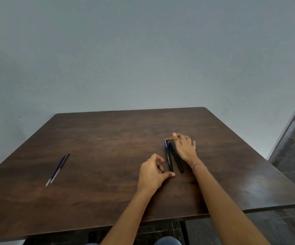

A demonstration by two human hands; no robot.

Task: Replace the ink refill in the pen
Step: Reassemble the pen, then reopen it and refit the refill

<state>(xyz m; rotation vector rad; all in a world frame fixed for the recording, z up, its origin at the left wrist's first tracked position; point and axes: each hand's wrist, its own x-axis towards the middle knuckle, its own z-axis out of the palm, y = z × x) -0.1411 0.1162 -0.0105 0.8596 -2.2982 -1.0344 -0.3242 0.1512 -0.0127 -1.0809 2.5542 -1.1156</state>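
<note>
A dark desk point(108, 138) is set against a grey wall. Two pens point(177, 160) lie at 3 o'clock, refills point(56, 167) at 9. The blue-capped pen point(168, 156) is only touched, not gripped: loosely curled left hand point(152, 174) at its near tip, flat right hand point(184, 149) at its cap. Both ends should be pinched firmly before pulling.

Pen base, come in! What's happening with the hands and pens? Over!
Left hand and right hand at pens' ends, gripping nothing. Blue-capped pen and black pen flat on table. Two refills far left, nothing between. Over.
</note>
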